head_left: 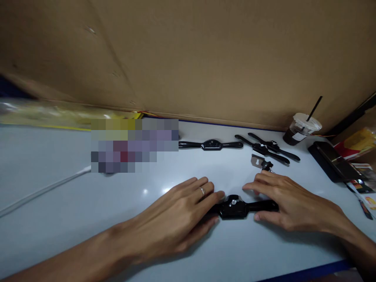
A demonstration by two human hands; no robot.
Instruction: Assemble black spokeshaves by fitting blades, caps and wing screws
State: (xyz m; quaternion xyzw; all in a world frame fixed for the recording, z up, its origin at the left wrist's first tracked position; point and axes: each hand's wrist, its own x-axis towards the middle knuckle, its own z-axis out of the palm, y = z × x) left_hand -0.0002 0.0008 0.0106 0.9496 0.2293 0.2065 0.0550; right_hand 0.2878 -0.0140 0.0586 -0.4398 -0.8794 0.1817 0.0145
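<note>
A black metal spokeshave (233, 207) lies on the table with its flat body between my two hands. My left hand (188, 207), a ring on one finger, is closed loosely around the left handle, which it mostly hides. At the right handle, my right hand (282, 196) has thumb and forefinger spread to either side, with the handle's end running to the palm. Just beyond my right fingers sit a slotted metal blade (257, 161) and a small black part (266, 165). Another spokeshave (212, 145) rests farther back.
Two more spokeshave bodies (266, 149) lie together at back right. Near them stands a plastic cup (302, 127) with dark drink and a straw. A black case (331, 160) is at right. A white cable (47, 192) and pixelated area are at left. A cardboard wall (205, 58) rises behind.
</note>
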